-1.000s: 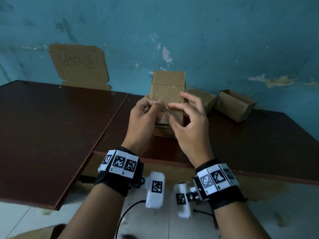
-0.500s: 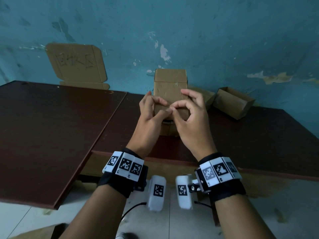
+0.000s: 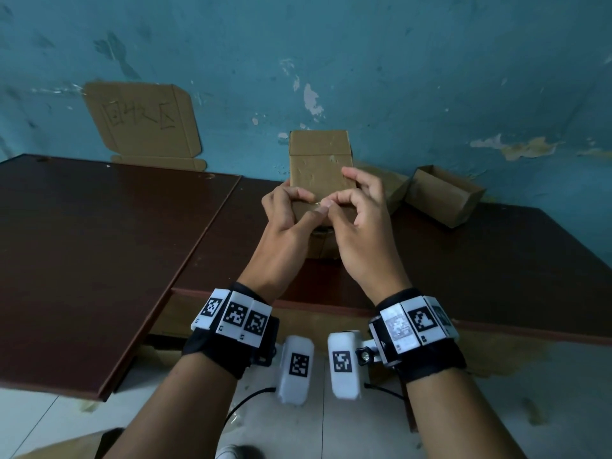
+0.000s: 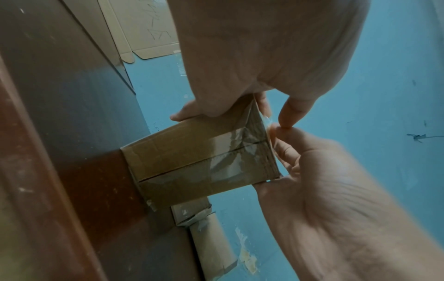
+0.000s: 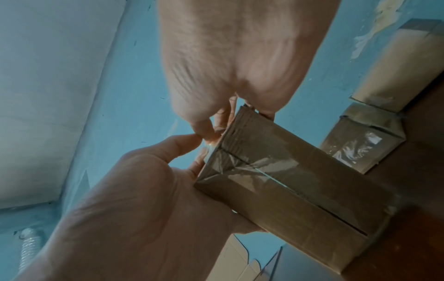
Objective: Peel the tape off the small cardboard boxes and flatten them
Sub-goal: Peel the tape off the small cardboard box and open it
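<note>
Head view: a small cardboard box [image 3: 319, 167] stands on end on the dark brown tabletop [image 3: 99, 243], just above centre of frame, with both hands closed around its near upper part. The left hand [image 3: 288, 226] grips the box from the 9 o'clock side, fingers curled over the front face and thumb reaching toward the centre. The right hand [image 3: 361, 223] grips from the 3 o'clock side; its thumb and forefinger meet in a pinch at the middle of the front face, touching the left thumb tip. Whether a tape end lies inside that pinch cannot be told from this view.

Wrist views: clear tape [image 4: 228, 152] runs along the seam between the two closed flaps and wraps over the box edge nearest the fingertips [image 4: 286, 114]. The tape [image 5: 259, 167] is wrinkled and glossy near that edge. The fingers [image 5: 204, 127] of both hands meet just off the taped corner of the box [image 5: 288, 190], whose far end rests on the tabletop.

Surroundings, head view: at 2 o'clock of the held box, an open-topped cardboard box [image 3: 443, 197] lies tilted on the tabletop against the blue wall [image 3: 430, 77]; another box [image 3: 390, 187] sits between the two, mostly hidden by the right hand. At 10 o'clock, well apart, a flattened cardboard sheet [image 3: 145, 120] with handwritten marks leans upright against the wall. Both wrists carry black bands [image 3: 231, 346] with square coded markers.
</note>
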{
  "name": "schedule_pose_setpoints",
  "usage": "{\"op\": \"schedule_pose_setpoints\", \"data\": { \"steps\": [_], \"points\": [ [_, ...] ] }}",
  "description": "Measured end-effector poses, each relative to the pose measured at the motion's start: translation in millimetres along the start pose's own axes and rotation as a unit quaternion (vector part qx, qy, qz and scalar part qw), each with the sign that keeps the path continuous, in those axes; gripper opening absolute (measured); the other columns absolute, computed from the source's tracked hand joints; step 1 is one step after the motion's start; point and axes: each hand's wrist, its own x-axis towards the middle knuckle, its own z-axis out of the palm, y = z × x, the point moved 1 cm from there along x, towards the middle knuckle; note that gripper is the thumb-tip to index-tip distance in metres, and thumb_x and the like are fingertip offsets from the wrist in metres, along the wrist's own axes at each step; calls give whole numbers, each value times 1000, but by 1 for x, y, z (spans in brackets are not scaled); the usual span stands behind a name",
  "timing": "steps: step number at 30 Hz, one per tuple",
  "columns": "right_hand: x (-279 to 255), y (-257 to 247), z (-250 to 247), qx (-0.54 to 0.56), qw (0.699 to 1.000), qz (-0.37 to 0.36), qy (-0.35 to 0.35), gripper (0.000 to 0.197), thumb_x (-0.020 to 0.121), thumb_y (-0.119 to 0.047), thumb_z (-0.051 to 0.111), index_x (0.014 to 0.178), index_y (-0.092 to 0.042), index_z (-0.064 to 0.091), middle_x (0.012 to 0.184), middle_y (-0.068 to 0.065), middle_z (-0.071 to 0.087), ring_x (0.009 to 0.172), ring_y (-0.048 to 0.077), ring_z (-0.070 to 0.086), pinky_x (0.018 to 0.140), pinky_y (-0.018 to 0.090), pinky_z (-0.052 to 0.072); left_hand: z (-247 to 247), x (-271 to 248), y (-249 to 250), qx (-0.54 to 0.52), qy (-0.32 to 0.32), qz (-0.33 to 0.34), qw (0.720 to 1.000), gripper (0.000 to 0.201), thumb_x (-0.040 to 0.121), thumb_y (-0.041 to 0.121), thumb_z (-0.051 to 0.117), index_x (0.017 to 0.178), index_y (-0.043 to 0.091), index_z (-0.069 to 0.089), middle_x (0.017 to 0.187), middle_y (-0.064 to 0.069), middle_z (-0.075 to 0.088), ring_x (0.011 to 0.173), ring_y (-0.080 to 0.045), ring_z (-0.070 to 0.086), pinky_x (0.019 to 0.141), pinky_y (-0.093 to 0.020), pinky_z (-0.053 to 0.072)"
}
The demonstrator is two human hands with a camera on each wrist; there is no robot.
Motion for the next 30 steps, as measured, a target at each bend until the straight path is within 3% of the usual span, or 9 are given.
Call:
{"op": "schedule_pose_setpoints", "data": {
  "steps": [4, 6, 10, 13, 16, 19, 23, 27, 30],
  "points": [
    [1, -2, 1, 11, 1000, 7, -1, 13, 106, -8, 68, 95, -14, 72, 153, -2, 47, 144, -1, 41, 108, -3, 29, 4, -3, 2, -3, -1, 14, 1000, 24, 105, 34, 65, 117, 28, 46, 135, 0, 41, 130, -19, 61, 113, -47, 54],
    [2, 0, -1, 11, 1000, 10, 8, 15, 107, -9, 67, 94, -16, 70, 153, -2, 49, 140, -4, 44, 110, -1, 29, 4, -2, 3, -68, 24, 21, 997, 37, 106, 16, 67, 124, 26, 37, 141, -3, 45, 133, -23, 63, 109, -40, 58],
    [1, 1, -3, 14, 1000, 15, 12, 13, 108, -13, 67, 96, -13, 72, 151, -2, 54, 130, -23, 44, 112, 2, 32, -4, 4, 1, -80, 14, 43, 996, 51, 87, 17, 74, 124, 35, 44, 142, -10, 51, 133, -32, 63, 112, -49, 56],
    [-2, -1, -2, 28, 999, 24, 21, 12, 108, -14, 68, 98, -15, 74, 151, -5, 54, 133, -15, 48, 109, 2, 35, -2, 3, -2, 11, -9, 57, 998, 30, 87, 26, 72, 110, 39, 59, 135, -2, 46, 132, -28, 56, 114, -51, 52],
    [-3, -3, -5, 74, 995, 55, 23, 15, 108, -18, 69, 94, -20, 76, 151, -12, 54, 142, -1, 51, 122, 25, 43, -3, 7, -7, -5, -29, 68, 997, 25, 90, 28, 73, 113, 36, 64, 142, -18, 52, 128, -41, 61, 110, -59, 54],
    [-3, -5, -5, 106, 992, 68, 29, 20, 106, -20, 71, 87, -22, 76, 150, -15, 55, 144, 2, 51, 126, 42, 43, -7, 9, -11, -31, -35, 85, 995, 26, 95, 25, 75, 118, 30, 64, 140, -27, 56, 123, -44, 65, 103, -51, 57],
    [-3, -4, -4, 99, 992, 64, 38, 24, 106, -25, 72, 83, -20, 76, 150, -16, 57, 145, 3, 52, 126, 46, 42, -8, 11, -17, -49, -57, 109, 991, 35, 99, 10, 73, 128, 28, 65, 138, -20, 63, 133, -40, 62, 116, -65, 47],
    [-2, 1, -3, 97, 992, 62, 45, 24, 104, -31, 72, 82, -22, 74, 149, -17, 56, 144, 7, 54, 123, 51, 46, -11, 18, -26, -30, -62, 112, 991, 28, 93, 25, 81, 119, 25, 71, 147, -6, 62, 153, -47, 41, 120, -75, 34],
    [-1, 1, -2, 101, 992, 60, 46, 23, 103, -32, 72, 82, -24, 76, 149, -16, 57, 144, 7, 54, 121, 51, 48, -11, 18, -26, -19, -43, 127, 991, 18, 92, 31, 81, 107, 27, 72, 146, -11, 61, 151, -43, 46, 119, -73, 38]
  ]
}}
